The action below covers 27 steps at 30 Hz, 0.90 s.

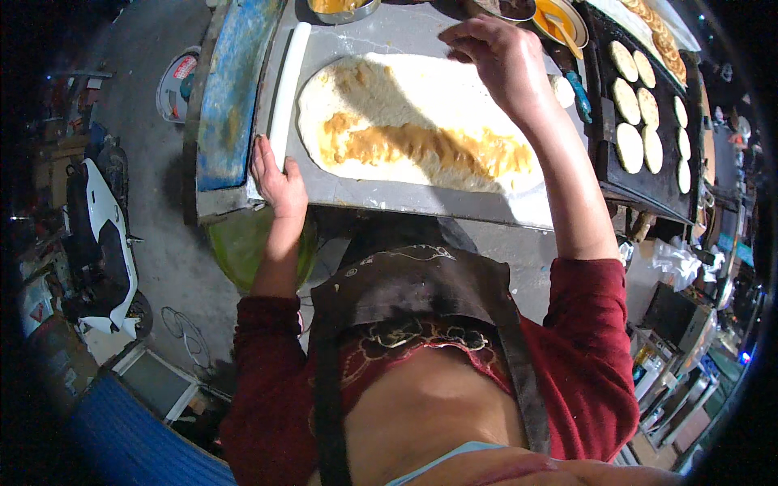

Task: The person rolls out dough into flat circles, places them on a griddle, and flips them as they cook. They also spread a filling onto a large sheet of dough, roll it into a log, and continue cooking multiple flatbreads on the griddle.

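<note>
A wide oval sheet of dough (377,97) lies on the grey work surface (364,194). Orange-brown paste (425,146) is smeared in a band along its near half. My left hand (278,179) rests at the near end of a white rolling pin (292,91), left of the dough; whether the fingers close round it is not clear. Above the dough's far right part is my right hand (492,54), bent at the wrist, its fingers partly curled. I cannot tell whether it holds anything small.
Along the far edge stand a metal bowl of paste (343,9) and a dish of orange sauce (568,21) with a wooden-looking utensil (565,37). A black griddle (659,188) with several flat dough rounds (629,147) adjoins on the right. A blue board (228,97) borders the left.
</note>
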### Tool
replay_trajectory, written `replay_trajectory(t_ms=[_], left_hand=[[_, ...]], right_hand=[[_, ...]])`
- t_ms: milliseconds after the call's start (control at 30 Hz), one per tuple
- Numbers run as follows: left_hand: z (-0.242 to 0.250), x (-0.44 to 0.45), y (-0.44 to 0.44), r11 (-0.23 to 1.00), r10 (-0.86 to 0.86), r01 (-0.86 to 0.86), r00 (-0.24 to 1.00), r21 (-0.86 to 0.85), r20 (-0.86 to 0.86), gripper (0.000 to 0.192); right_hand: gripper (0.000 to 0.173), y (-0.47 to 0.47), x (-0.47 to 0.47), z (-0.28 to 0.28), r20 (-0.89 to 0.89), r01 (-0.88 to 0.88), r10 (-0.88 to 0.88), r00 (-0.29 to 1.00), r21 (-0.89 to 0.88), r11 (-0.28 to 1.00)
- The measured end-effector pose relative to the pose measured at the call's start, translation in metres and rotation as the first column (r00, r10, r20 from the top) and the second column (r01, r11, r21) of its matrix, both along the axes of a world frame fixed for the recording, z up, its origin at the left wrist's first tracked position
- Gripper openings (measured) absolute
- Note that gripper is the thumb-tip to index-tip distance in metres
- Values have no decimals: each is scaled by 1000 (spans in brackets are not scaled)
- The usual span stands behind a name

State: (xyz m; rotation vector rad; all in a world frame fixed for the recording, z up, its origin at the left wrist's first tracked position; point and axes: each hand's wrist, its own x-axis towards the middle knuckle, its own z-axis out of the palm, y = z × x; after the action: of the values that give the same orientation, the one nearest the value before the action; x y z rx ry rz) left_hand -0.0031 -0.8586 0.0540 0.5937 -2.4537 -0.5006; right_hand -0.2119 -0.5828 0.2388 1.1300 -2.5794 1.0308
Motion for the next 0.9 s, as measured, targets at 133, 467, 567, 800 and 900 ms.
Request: replay_trajectory(t_ms=[133,467,567,800,900], left_hand=[[0,1,0,999,19,-20,999,28,30,65],[5,3,3,995,0,-2,1000,97,24,65],[4,3,2,993,0,-1,1000,118,10,65],[2,3,3,989,35,-38,999,144,25,63],[3,3,2,989,24,-28,999,143,25,64]], right_hand=[[14,9,4,2,389,207,-174,905,-44,977],[11,-27,-27,-70,183,92,-44,982,-267,959],[16,-29,-6,-75,143,13,42,989,-363,932],[24,-16,-29,-78,313,149,-36,949,-347,926],[29,24,-98,-67,46,126,-120,992,-524,842]])
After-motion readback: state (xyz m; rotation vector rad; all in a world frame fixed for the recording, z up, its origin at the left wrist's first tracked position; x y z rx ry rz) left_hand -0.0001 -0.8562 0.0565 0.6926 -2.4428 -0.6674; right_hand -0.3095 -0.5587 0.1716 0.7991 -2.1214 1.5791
